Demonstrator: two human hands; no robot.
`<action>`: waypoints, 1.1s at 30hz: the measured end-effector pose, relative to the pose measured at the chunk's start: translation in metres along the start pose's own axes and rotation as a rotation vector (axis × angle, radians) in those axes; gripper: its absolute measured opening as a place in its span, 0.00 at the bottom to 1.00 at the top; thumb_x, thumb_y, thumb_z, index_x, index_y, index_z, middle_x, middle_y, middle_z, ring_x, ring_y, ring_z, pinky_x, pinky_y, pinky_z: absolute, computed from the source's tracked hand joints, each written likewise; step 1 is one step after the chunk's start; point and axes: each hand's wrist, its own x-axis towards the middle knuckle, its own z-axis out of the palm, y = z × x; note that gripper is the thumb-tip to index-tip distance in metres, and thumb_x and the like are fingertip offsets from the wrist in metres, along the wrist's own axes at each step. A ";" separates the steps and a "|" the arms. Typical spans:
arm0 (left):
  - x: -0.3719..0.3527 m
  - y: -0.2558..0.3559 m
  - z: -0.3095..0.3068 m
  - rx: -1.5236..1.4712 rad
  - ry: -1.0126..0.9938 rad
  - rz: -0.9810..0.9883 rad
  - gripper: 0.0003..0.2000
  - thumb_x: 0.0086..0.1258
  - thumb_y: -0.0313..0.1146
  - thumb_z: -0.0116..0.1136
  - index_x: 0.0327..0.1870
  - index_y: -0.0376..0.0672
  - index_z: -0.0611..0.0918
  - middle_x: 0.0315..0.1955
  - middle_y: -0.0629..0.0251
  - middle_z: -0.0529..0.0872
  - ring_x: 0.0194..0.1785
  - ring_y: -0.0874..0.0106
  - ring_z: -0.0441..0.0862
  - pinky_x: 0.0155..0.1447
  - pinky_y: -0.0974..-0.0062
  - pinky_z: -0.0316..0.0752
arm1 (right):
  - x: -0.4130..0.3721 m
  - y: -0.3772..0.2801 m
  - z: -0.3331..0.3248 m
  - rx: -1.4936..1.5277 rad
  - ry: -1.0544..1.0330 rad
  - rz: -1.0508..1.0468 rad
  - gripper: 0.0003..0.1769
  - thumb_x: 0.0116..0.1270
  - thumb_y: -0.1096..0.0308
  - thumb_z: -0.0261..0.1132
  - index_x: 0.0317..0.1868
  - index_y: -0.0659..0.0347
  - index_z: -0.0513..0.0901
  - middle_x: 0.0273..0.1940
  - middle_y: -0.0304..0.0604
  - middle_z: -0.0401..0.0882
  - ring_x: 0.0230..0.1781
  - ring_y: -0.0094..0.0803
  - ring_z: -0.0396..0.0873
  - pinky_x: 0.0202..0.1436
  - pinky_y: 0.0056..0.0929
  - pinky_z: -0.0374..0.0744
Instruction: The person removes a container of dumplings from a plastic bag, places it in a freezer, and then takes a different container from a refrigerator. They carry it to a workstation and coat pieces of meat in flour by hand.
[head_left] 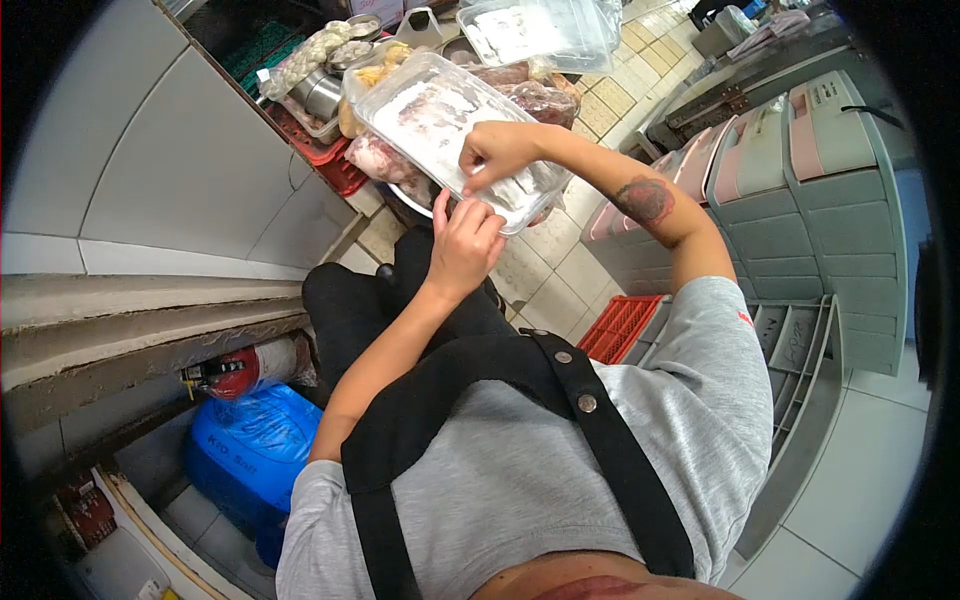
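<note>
A clear plastic tray [400, 70] with white powder and pale pieces in it rests on bags of food. My right hand [500, 155] is over the tray, its fingers curled in toward the near rim. Beside it, at that rim, my left hand [465, 245] has its fingers bent and the index finger raised against the edge. The two hands' fingertips are close together; what lies between them, if anything, is too small to tell. Under the tray, bagged meat [380, 160] shows at the left, with more wrapped dark meat [540, 100] behind.
More clear containers [540, 35] stand at the back. Metal bowls [318, 95] and a red crate [335, 165] are at the left. Grey drawers [790, 220] and an orange basket [620, 330] are at the right. A blue container [250, 450] sits low at the left.
</note>
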 end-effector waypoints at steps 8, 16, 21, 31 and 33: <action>0.003 0.003 -0.001 0.003 0.014 -0.019 0.14 0.48 0.28 0.70 0.38 0.44 0.81 0.37 0.67 0.77 0.51 0.66 0.77 0.69 0.45 0.57 | -0.020 -0.008 0.011 -0.164 0.197 -0.026 0.17 0.54 0.53 0.70 0.33 0.60 0.85 0.31 0.48 0.83 0.34 0.47 0.81 0.39 0.41 0.77; 0.002 0.001 -0.001 0.031 -0.026 0.002 0.12 0.49 0.29 0.70 0.34 0.44 0.80 0.36 0.68 0.78 0.50 0.68 0.78 0.69 0.44 0.57 | -0.042 -0.011 0.025 -0.120 0.312 -0.103 0.13 0.54 0.63 0.71 0.38 0.60 0.84 0.39 0.45 0.80 0.42 0.45 0.79 0.47 0.39 0.76; 0.002 0.000 -0.003 0.042 -0.039 0.008 0.12 0.49 0.29 0.70 0.33 0.45 0.80 0.34 0.68 0.78 0.48 0.69 0.78 0.69 0.45 0.58 | -0.048 -0.015 0.019 -0.146 0.212 -0.013 0.14 0.56 0.61 0.70 0.39 0.60 0.85 0.42 0.45 0.81 0.45 0.44 0.79 0.50 0.41 0.75; 0.000 0.001 0.000 -0.069 0.088 -0.012 0.14 0.50 0.26 0.69 0.39 0.43 0.80 0.38 0.67 0.79 0.51 0.66 0.78 0.71 0.43 0.56 | -0.082 -0.038 0.036 -0.476 0.434 0.107 0.36 0.66 0.47 0.61 0.71 0.51 0.66 0.74 0.42 0.60 0.76 0.41 0.57 0.72 0.57 0.59; -0.001 -0.002 0.001 -0.104 0.093 -0.004 0.14 0.51 0.25 0.69 0.39 0.42 0.80 0.38 0.67 0.79 0.51 0.65 0.79 0.71 0.43 0.56 | -0.090 -0.053 0.046 -0.428 0.380 0.188 0.40 0.68 0.42 0.57 0.74 0.53 0.61 0.76 0.44 0.56 0.77 0.42 0.54 0.75 0.58 0.52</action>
